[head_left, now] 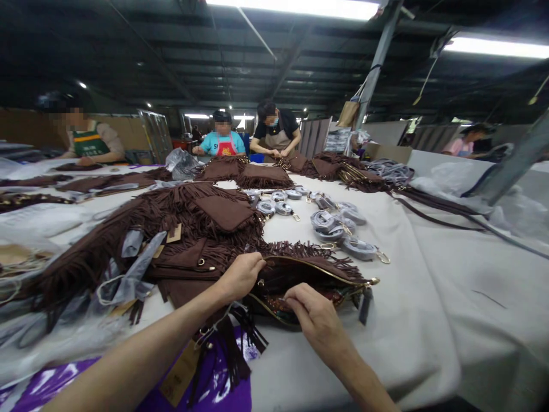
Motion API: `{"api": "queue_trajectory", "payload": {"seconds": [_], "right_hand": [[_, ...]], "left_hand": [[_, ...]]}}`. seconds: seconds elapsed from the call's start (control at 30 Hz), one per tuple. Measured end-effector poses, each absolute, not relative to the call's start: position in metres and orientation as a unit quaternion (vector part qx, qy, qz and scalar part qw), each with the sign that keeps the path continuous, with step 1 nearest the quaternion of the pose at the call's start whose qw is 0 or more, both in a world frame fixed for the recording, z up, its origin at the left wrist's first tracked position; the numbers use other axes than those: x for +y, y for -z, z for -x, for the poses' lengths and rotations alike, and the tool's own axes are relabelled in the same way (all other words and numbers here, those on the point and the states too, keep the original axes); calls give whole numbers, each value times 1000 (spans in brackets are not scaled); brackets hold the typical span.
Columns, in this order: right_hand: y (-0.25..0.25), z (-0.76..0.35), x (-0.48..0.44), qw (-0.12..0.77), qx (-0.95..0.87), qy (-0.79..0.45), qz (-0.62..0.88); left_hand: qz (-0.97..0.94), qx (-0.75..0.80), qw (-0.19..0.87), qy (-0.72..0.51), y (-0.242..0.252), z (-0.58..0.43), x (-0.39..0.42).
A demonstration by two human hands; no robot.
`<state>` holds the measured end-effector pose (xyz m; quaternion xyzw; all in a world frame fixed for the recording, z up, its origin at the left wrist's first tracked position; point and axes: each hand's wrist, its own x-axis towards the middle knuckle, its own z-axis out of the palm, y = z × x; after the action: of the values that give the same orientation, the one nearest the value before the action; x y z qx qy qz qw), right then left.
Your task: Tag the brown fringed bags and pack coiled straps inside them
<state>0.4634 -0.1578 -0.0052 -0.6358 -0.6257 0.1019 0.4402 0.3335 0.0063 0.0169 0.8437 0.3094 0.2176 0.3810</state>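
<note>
A brown fringed handbag (317, 269) lies on the table with its gold zipper undone and its mouth gaping toward me. My left hand (242, 276) is closed on the bag's upper edge at the left end of the opening. At the near side of the mouth, my right hand (315, 312) has its fingers pinched together over the patterned lining (274, 302); what they hold, if anything, is hidden. A dark tassel (365, 306) hangs at the bag's right end. Below my left forearm, a brown paper tag (182, 372) hangs by a string.
More brown fringed bags (223, 212) are piled to the left and behind. Plastic-wrapped coiled straps (328, 223) with gold clips lie beyond the bag. Purple plastic (227, 366) sits at the near edge of the white-covered table (412, 320). Co-workers (277, 134) work across the table.
</note>
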Motion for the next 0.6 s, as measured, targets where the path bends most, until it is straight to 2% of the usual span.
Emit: {"api": "queue_trajectory", "payload": {"seconds": [0.17, 0.4, 0.6], "right_hand": [[27, -457, -132, 465, -573, -232, 634], [36, -455, -122, 478, -538, -194, 667], [34, -443, -108, 550, -491, -287, 611]], "left_hand": [[-780, 354, 457, -239, 10, -338, 22], [-715, 371, 539, -246, 23, -339, 29], [-693, 374, 564, -247, 24, -339, 31]]}}
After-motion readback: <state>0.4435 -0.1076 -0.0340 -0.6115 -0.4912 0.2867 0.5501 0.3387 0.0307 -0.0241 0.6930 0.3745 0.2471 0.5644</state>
